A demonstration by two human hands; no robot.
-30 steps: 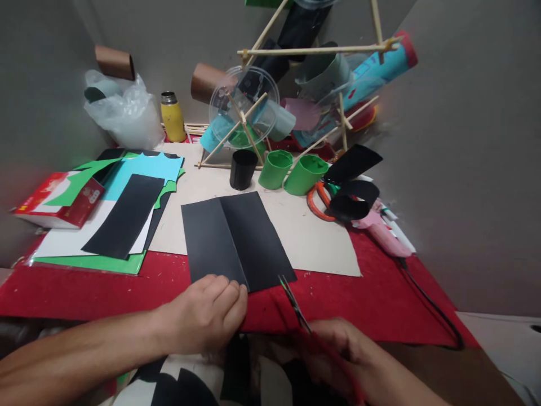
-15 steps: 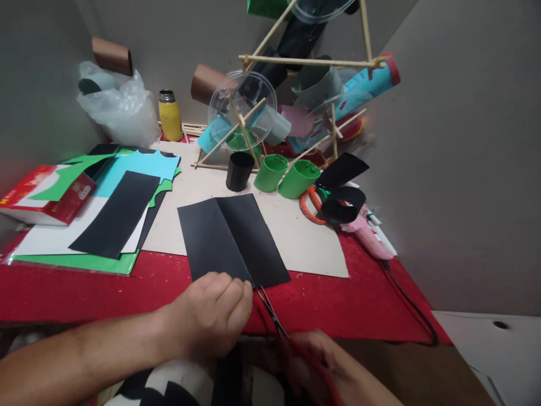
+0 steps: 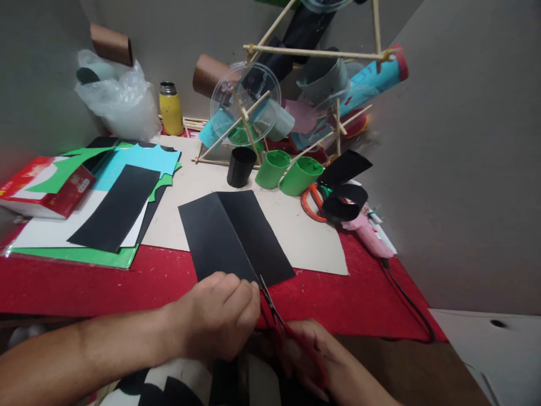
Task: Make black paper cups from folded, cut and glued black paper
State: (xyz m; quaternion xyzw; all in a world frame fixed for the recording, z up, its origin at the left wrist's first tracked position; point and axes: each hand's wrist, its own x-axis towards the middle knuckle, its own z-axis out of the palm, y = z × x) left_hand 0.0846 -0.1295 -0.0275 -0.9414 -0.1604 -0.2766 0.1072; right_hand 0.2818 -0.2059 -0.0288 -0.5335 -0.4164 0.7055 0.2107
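Note:
A sheet of black paper (image 3: pixel 220 237) with a lengthwise crease lies over the front of the pale board. My left hand (image 3: pixel 224 310) is closed on its near edge, beside the crease. Red-handled scissors (image 3: pixel 276 316) are in my right hand (image 3: pixel 316 344), the fingers wrapped round the handles. Their slightly parted blades meet the sheet's near edge at the crease, just right of my left hand; one blade tip shows above the paper. My left fingertips are hidden behind the knuckles.
Behind stand a black paper tube (image 3: pixel 242 167), green paper tubes (image 3: pixel 273 169) and a stick frame (image 3: pixel 316 52) with plastic lids. A pink glue gun (image 3: pixel 372 237) and orange-handled scissors (image 3: pixel 311 203) lie right. Coloured paper (image 3: pixel 135 160), a red box (image 3: pixel 51 192) and a yellow bottle (image 3: pixel 171 110) are left.
The scissors have moved up and slightly left against the paper's near edge, and one blade now overlaps it. My left hand keeps its grip on the sheet. The view has shifted slightly.

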